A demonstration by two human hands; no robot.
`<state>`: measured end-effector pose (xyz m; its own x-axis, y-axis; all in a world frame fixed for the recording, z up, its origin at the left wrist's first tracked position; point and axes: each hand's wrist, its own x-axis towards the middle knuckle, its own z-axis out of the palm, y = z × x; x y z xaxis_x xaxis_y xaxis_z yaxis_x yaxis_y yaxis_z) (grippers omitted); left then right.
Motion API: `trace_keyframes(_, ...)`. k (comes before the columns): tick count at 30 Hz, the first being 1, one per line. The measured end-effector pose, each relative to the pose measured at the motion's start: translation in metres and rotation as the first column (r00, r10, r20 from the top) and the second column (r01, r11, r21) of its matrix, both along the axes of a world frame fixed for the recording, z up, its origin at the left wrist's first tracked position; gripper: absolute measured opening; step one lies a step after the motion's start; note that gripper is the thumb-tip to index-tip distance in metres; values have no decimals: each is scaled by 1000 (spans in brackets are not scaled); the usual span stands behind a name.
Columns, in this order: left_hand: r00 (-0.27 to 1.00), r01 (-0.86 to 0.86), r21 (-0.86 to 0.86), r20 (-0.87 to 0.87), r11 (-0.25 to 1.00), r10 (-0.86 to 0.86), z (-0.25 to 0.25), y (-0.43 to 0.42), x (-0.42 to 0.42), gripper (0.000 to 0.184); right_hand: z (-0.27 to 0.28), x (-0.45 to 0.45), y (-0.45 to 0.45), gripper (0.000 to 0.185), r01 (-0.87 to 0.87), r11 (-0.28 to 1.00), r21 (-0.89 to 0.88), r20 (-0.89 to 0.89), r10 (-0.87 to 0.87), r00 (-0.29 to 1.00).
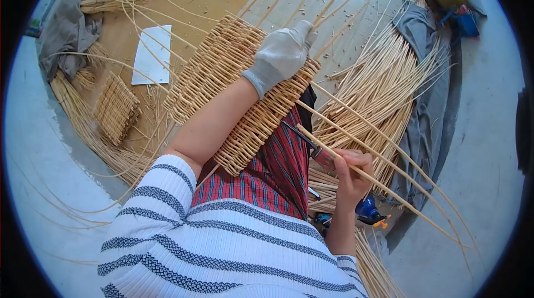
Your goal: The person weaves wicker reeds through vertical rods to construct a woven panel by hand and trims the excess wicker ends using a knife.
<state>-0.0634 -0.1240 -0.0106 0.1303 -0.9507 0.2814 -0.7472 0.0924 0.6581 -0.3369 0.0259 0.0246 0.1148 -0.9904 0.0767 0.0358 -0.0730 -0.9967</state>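
A woven wicker panel (214, 70) lies tilted across my lap, with long loose rods sticking out from its edges. My left hand (283, 50), in a whitish glove with a grey cuff, lies over the panel, its fingers closed round the far right edge. Below and to the right, my bare right hand (353, 173) is closed on a pale wicker rod (384, 186). The same hand also holds an awl-like tool (321, 156) with a dark thin shaft, pointing at the panel's near edge. Part of its handle is hidden by the fingers.
A large bundle of rods (372, 109) lies on grey cloth (414, 25) at right. A blue spray bottle (367, 208) stands near my right forearm. At left are a white sheet (152, 56), a smaller woven panel (115, 107) and more rods (69, 100).
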Motion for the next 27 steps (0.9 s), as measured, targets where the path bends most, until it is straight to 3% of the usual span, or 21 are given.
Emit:
trace_keyframes(3,1000,-7,-22,-13,1000,7,2,-1,0,23,-5,-2,-5,18,-86,996,-11,-34,85,996)
trace_keyframes(5,1000,5,51,-24,999,-4,7,0,0,23,-3,0,-11,20,-96,993,73,-9,96,995)
trace_keyframes(7,1000,0,25,-20,1000,1,2,1,0,24,-6,5,-19,21,-277,958,-76,-171,261,950)
trace_keyframes(9,1000,-10,-8,-11,1000,10,0,0,1,24,-9,14,-22,21,-292,955,-55,-179,278,944)
trace_keyframes(12,1000,-7,-44,-17,999,7,-3,1,1,24,-13,16,-26,20,-274,941,200,16,276,961)
trace_keyframes(15,1000,3,3,-2,1000,-3,1,0,2,24,-7,-12,-27,19,-173,978,117,-61,181,982)
trace_keyframes(20,999,34,-32,-11,999,-34,-5,0,2,23,-9,-15,-34,19,-366,930,12,-144,364,920)
trace_keyframes(23,1000,22,21,-21,1000,-22,1,2,0,23,-9,11,-31,21,-257,950,176,-119,280,953)
trace_keyframes(25,1000,15,5,-3,1000,-15,0,3,2,23,-4,11,-33,17,-338,931,135,-132,355,925)
trace_keyframes(27,1000,19,-4,9,1000,-19,1,0,-1,24,6,11,-33,33,-480,868,127,-290,495,819)
